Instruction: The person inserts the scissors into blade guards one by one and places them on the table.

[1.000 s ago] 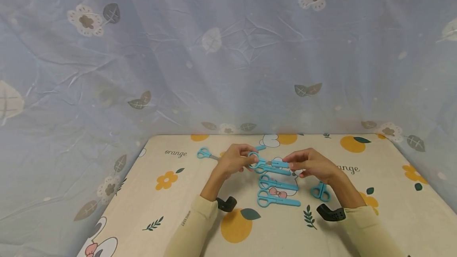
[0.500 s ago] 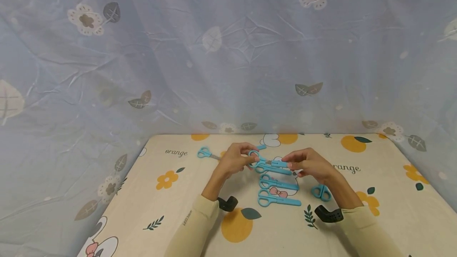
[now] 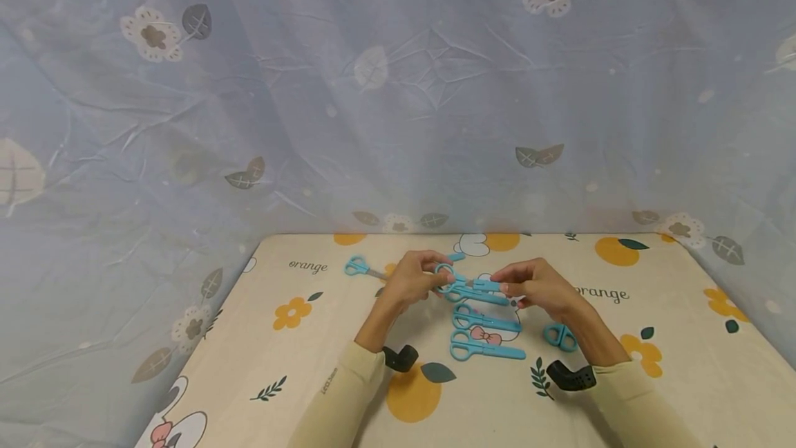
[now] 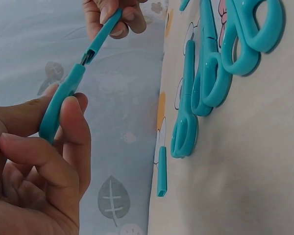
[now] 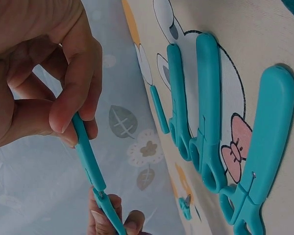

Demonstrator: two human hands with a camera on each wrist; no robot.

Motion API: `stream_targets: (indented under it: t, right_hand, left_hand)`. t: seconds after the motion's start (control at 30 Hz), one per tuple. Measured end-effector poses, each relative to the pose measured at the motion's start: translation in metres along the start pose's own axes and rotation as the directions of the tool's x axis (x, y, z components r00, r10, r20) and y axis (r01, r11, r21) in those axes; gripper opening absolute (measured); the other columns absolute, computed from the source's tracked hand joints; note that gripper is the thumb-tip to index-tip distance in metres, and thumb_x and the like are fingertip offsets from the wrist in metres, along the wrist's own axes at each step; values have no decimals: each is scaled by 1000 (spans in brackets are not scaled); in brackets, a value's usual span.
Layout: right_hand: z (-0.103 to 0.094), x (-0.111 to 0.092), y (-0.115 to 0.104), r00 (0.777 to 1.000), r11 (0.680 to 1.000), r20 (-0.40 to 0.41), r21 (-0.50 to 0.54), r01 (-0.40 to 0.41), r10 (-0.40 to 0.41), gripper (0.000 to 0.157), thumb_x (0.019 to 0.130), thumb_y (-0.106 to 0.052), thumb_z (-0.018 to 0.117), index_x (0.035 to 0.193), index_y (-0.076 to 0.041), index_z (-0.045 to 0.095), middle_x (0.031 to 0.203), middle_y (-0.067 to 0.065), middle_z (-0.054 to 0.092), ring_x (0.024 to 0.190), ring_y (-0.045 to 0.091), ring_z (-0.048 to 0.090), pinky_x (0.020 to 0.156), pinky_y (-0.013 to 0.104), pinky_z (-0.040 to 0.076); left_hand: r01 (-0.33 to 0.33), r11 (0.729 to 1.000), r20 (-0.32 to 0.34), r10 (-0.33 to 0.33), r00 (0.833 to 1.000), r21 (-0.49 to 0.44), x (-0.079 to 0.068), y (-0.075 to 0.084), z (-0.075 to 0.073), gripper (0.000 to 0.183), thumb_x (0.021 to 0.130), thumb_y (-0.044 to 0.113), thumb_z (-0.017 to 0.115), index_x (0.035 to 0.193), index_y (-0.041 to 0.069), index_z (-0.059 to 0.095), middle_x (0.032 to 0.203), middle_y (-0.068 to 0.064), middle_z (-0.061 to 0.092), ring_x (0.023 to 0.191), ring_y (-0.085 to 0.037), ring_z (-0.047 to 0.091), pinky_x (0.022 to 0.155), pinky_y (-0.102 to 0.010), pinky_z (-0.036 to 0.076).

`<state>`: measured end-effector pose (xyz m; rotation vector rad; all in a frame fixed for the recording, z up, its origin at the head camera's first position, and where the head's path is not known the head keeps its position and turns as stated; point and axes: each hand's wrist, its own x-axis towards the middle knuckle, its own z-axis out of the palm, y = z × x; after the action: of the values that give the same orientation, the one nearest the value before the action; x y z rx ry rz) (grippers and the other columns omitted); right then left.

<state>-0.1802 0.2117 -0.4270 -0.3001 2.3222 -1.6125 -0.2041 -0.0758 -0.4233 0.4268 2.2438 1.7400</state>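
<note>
Handle loops of a light blue pair of scissors (image 4: 62, 100) are pinched in my left hand (image 3: 410, 282), held above the table. My right hand (image 3: 541, 287) pinches the matching blue blade cover (image 5: 90, 159) between thumb and fingers. In the left wrist view, the blades run into the cover's mouth, and a short bit of metal shows between cover and handle. Below the hands lie several covered scissors in a row: a near pair (image 3: 487, 346), a middle pair (image 3: 488, 319) and a far pair (image 3: 477, 293).
Bare-bladed scissors (image 3: 357, 266) lie at the back left, their tips hidden behind my left hand. A loose blue cover (image 3: 457, 256) lies at the back. More scissors (image 3: 560, 337) lie by my right forearm, partly hidden. A patterned curtain (image 3: 398, 123) hangs behind the table.
Both wrists have shifted slightly toward each other. The scissors and cover between the hands look nearly the same, and the things on the table have not moved.
</note>
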Motion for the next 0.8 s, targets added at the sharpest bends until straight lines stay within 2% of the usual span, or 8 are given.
stream_targets:
  t: [0.13, 0.17, 0.23, 0.37, 0.53, 0.67, 0.73, 0.8]
  right_hand:
    - [2, -1, -1, 1000, 1000, -5, 2, -10, 10, 32, 102, -11, 71, 129, 8, 72, 116, 13, 76, 92, 19, 63, 68, 32, 62]
    - [2, -1, -1, 1000, 1000, -6, 2, -13, 13, 32, 102, -11, 71, 128, 8, 72, 114, 12, 76, 91, 19, 63, 68, 32, 62]
    - [2, -1, -1, 1000, 1000, -8, 1, -17, 17, 32, 102, -11, 71, 128, 7, 72, 111, 11, 75, 91, 19, 63, 68, 32, 62]
    - [2, 0, 0, 1000, 1000, -12, -3, -21, 21, 31, 102, -10, 71, 128, 7, 73, 111, 13, 75, 90, 19, 62, 68, 32, 61]
    - [3, 0, 0, 999, 1000, -22, -11, -27, 26, 31, 100, -10, 71, 126, 7, 73, 109, 13, 75, 88, 21, 61, 68, 33, 60]
    - [4, 1, 1, 999, 999, -30, -11, -40, 40, 31, 100, -9, 71, 126, 8, 73, 106, 13, 74, 83, 23, 60, 67, 34, 60]
    - [4, 2, 1, 999, 999, -29, -9, -44, 44, 32, 100, -8, 70, 127, 9, 72, 104, 12, 74, 80, 22, 60, 67, 34, 59]
    - [4, 2, 2, 998, 999, -33, -6, -49, 49, 32, 100, -8, 70, 127, 10, 72, 102, 11, 74, 78, 21, 59, 66, 34, 59]
  left_hand:
    - [-25, 999, -4, 25, 1000, 44, -1, 0, 2, 22, 99, 11, 78, 121, 12, 77, 101, -7, 82, 71, -35, 76, 44, -19, 35]
    - [-30, 998, -5, 30, 1000, 53, -1, -1, 3, 22, 99, 11, 78, 121, 13, 77, 101, -7, 82, 71, -35, 76, 44, -19, 36]
    - [-38, 997, -6, 39, 999, 62, -2, 0, 4, 22, 99, 12, 78, 121, 13, 77, 103, -9, 82, 67, -32, 75, 44, -19, 36]
    - [-60, 995, -12, 61, 998, 77, -2, 0, 6, 22, 99, 12, 78, 121, 11, 77, 102, -11, 82, 59, -14, 69, 44, -20, 37]
    - [-97, 989, -21, 100, 995, 110, 0, -3, 9, 21, 99, 11, 78, 120, 11, 77, 96, -6, 82, 60, -16, 70, 45, -20, 42]
    - [-115, 988, -20, 118, 993, 103, 0, -4, 12, 22, 98, 10, 79, 119, 10, 77, 94, -7, 82, 58, -12, 67, 45, -20, 43]
    - [-113, 989, -23, 115, 993, 99, 0, -3, 13, 21, 98, 9, 79, 119, 10, 77, 94, -8, 82, 59, -18, 69, 45, -21, 42]
    - [-107, 990, -29, 110, 993, 96, 0, -3, 15, 21, 98, 8, 78, 118, 11, 77, 94, -8, 82, 64, -31, 72, 45, -21, 42]
